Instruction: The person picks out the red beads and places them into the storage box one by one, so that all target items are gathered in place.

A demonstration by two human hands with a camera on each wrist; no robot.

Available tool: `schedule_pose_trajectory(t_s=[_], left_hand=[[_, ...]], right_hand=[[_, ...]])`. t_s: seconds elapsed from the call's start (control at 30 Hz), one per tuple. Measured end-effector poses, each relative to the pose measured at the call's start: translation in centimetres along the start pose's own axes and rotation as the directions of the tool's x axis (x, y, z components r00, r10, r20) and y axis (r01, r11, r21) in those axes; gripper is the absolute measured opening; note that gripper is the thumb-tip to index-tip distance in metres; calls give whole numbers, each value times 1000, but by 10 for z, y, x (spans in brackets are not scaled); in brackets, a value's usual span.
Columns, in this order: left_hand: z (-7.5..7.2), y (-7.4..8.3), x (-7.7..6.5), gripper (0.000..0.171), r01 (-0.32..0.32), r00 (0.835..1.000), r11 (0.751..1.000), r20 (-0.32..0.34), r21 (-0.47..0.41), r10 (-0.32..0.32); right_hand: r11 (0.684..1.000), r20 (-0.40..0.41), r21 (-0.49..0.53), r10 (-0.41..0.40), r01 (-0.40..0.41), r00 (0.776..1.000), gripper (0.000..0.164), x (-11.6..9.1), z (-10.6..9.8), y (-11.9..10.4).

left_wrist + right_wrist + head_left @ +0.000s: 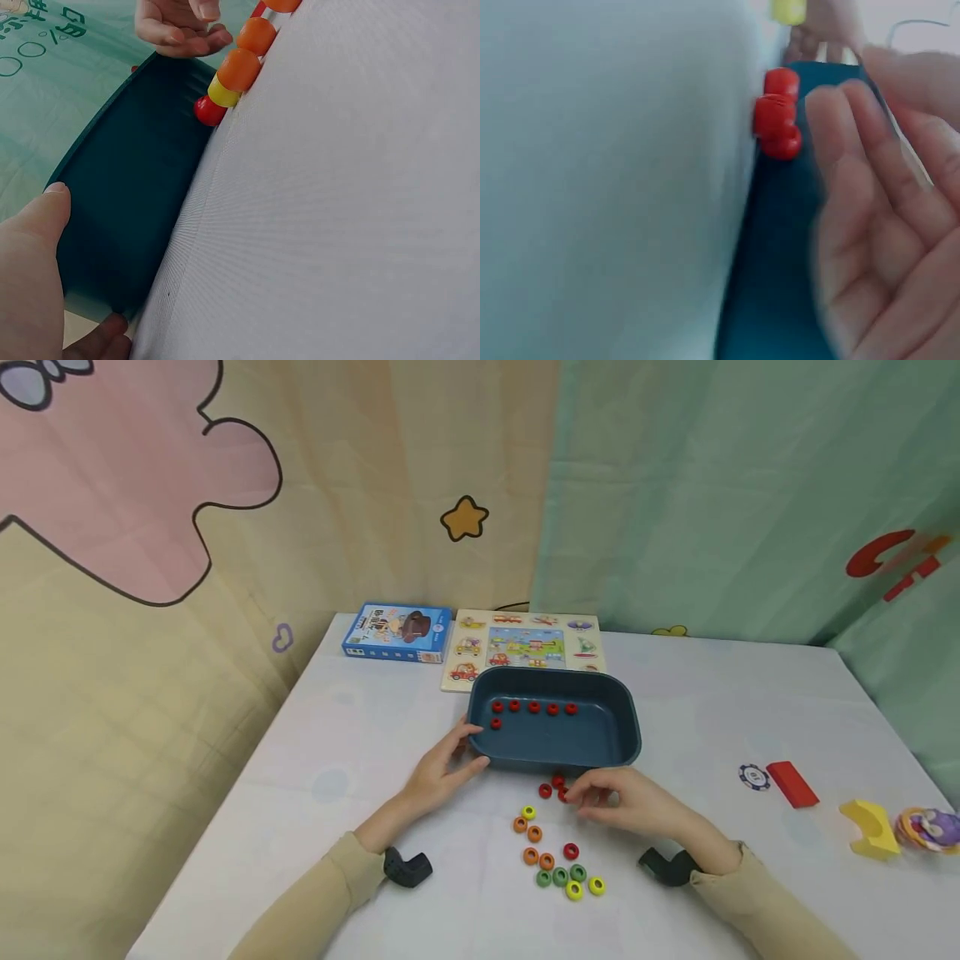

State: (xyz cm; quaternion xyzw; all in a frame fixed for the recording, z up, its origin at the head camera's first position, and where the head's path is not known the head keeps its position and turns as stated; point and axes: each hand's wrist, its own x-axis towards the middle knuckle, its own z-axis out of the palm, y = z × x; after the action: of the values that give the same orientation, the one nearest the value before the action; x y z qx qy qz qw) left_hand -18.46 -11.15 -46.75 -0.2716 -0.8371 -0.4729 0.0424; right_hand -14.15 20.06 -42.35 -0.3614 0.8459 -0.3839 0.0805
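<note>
A dark blue tray (558, 747) stands on the table with several red beads (534, 707) inside, most in a row along its far side. My left hand (441, 774) grips the tray's near left corner, thumb at the front wall and fingers at the left side; in the left wrist view the thumb (56, 202) lies against the wall. My right hand (626, 797) hovers just in front of the tray, fingers loosely bent, beside three red beads (545, 791). The right wrist view shows those red beads (774, 116) next to the fingertips, with nothing visible in the palm.
Nearer me lie loose orange beads (531, 856), green beads (560, 877), yellow beads (574, 891) and a red one (571, 851). Behind the tray are a puzzle board (465, 647) and a blue box (393, 631). To the right are a chip (753, 777), red block (792, 784) and yellow arch (872, 829).
</note>
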Motion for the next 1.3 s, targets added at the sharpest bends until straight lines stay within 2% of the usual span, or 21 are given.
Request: schedule_pose_trajectory(t_s=[0.13,0.27,0.63,0.9,1.3], left_hand=[[0,1,0,48,22,1000,1000,4,-9,-22],[0,1,1,48,13,1000,1000,1,-13,-13],[-1,-1,1,49,4,1000,1000,7,-31,-4],[-1,-1,1,49,-6,1000,999,8,-33,7],[-2,0,1,48,8,1000,999,9,-32,-7]], right_hand=[[988,-82,-151,22,-35,996,22,1,8,5],[973,-159,-224,16,-51,987,22,2,15,8],[975,-310,-209,9,-77,951,24,7,30,11],[974,-324,-204,30,-101,945,21,9,33,11],[956,-280,-262,53,-129,958,18,9,34,5]])
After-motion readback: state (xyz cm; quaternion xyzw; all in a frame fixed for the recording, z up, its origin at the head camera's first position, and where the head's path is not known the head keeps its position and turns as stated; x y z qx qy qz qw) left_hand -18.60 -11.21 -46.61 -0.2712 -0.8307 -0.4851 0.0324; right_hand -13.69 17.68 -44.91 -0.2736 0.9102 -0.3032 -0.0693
